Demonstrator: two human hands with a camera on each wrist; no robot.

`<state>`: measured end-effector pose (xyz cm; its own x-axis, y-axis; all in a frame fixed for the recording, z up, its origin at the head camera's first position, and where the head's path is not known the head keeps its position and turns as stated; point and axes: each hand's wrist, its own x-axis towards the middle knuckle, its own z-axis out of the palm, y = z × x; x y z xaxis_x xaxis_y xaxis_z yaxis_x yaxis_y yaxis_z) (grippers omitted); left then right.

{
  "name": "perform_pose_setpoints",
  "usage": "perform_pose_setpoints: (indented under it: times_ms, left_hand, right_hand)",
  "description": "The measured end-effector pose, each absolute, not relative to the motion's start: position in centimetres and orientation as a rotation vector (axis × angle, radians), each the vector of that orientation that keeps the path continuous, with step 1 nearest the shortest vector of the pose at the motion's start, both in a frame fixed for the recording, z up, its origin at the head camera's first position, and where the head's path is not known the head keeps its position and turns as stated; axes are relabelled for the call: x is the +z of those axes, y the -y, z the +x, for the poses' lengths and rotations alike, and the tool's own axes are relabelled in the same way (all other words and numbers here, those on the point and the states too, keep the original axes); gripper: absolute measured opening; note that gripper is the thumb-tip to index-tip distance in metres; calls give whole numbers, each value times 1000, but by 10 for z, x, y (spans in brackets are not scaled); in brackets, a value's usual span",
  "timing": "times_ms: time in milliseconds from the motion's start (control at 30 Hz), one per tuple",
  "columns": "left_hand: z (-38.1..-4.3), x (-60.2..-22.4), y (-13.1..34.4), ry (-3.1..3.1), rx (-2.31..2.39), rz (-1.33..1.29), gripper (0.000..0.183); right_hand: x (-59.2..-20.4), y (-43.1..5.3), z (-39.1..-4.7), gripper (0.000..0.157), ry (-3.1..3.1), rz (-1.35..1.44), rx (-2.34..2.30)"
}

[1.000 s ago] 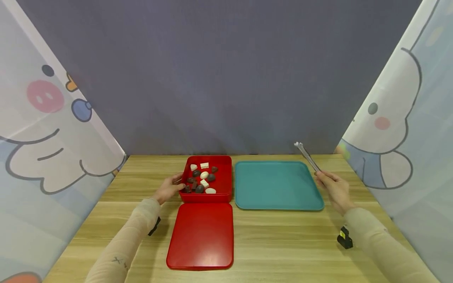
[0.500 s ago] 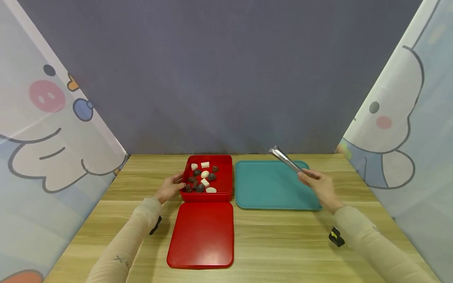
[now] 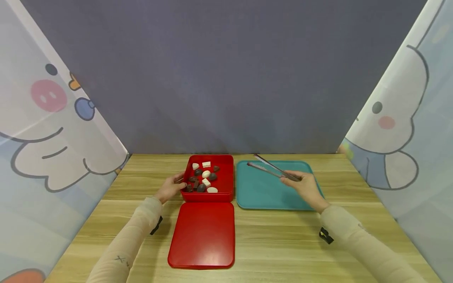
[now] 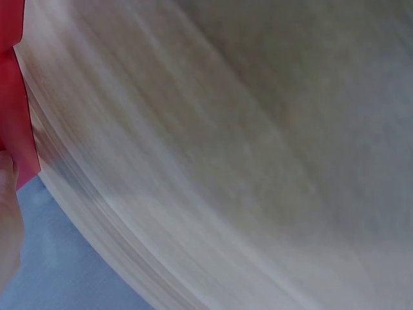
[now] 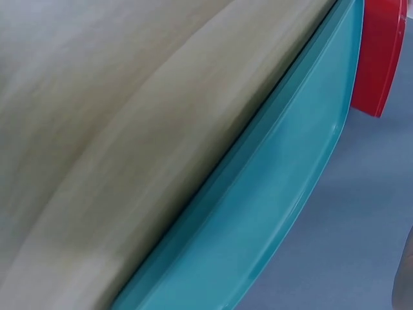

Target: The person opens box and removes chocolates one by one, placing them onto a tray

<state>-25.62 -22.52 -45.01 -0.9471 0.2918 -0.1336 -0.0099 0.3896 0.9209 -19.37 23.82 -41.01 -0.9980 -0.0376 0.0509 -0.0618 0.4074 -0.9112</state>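
Note:
Several dark and white chocolates lie in a red box, mostly toward its left half. My left hand holds the box's left wall, thumb over the rim; the left wrist view catches just the thumb side of the hand against the red wall. Metal tongs are in my right hand, arms spread apart with nothing between their tips. They point left, over a teal tray that stands right of the box. Only a sliver of the right hand shows in the right wrist view.
A red lid lies flat on the wooden table, directly in front of the box. Behind the table rises a grey wall. Cartoon-printed curtains hang on both sides.
My right hand has moved left with the tongs, from the tray's right edge to over the tray. The tongs' arms have spread apart. The left hand stays on the box.

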Motion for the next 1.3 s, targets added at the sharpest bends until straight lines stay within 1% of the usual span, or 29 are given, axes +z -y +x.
perform_pose_setpoints:
  times_ms: [467, 700, 800, 933, 1100, 1300]
  left_hand:
    - [-256, -447, 225, -2397, 1568, 254, 59]
    - [-260, -446, 227, -2402, 1569, 251, 59]
    - [-260, -446, 228, -2406, 1571, 252, 59]
    - [-258, -447, 228, -2415, 1573, 225, 59]
    - [-259, -449, 224, -2417, 1587, 230, 59]
    - [-259, -454, 223, -2424, 1599, 245, 58]
  right_hand:
    - [-411, -211, -202, 57, 2678, 242, 1596]
    - [-409, -196, -214, 65, 2688, 147, 1594]
    - [-412, -187, -219, 65, 2650, 123, 1657]
    - [-417, -175, -222, 61, 2618, 125, 1735]
    - [-420, -164, -224, 52, 2609, 116, 1713]
    - [-421, -154, -226, 49, 2573, 118, 1736]
